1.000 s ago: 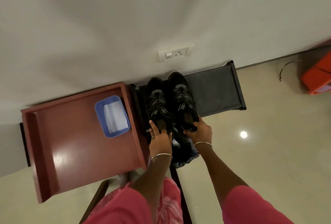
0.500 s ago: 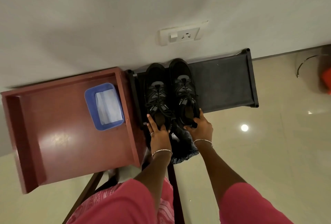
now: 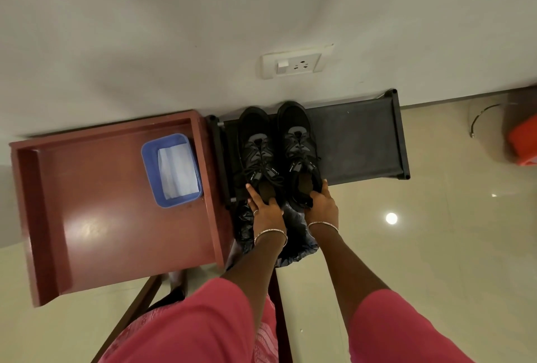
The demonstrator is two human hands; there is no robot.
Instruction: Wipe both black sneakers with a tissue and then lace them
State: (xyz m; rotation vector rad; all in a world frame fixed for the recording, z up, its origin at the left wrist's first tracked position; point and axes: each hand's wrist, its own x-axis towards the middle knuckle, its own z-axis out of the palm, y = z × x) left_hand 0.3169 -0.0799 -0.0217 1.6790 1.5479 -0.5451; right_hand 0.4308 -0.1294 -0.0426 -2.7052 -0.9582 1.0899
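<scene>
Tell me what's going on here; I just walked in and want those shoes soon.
A person stands over a black shoe rack by the wall. The left hand holds the left sneaker at its heel, and the right hand holds the right sneaker the same way. Both sit side by side on the rack, toes to the wall. Neither hand holds the tissue: it lies in the blue tray on the red-brown table beside the rack.

The view has drawn slightly nearer the 2 sneakers (image 3: 257, 156).
</scene>
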